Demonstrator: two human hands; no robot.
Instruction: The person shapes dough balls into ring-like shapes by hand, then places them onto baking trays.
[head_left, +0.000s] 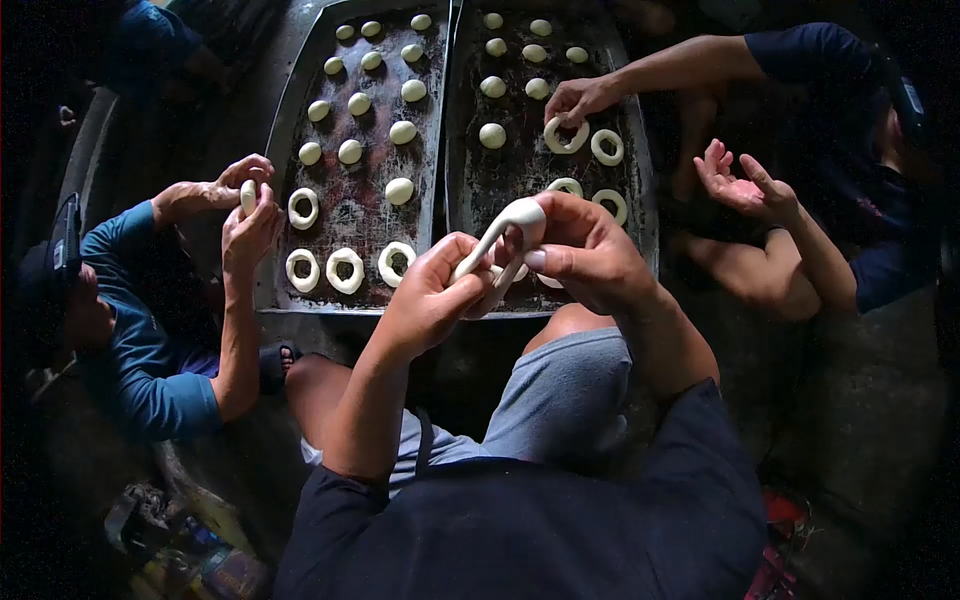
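A pale dough ring (522, 214) is stretched between my two hands, above the near edge of the trays. My left hand (437, 285) pinches its lower left end. Around its thicker upper right end are the fingers of my right hand (592, 252), the thumb pressed against the dough. A gap shows through the middle of the ring. Behind my hands, a few dough rings on the right tray are partly hidden. On the left tray, the nearest shaped piece is a dough ring (397, 247) lying flat.
Two dark metal trays, a left tray (350, 222) and a right tray (480, 168), hold several dough balls (403, 132) and rings. At left, a co-worker's hands (250, 215) hold dough. At right, another person's hand (580, 98) touches a ring (567, 148); their other hand (745, 185) is raised.
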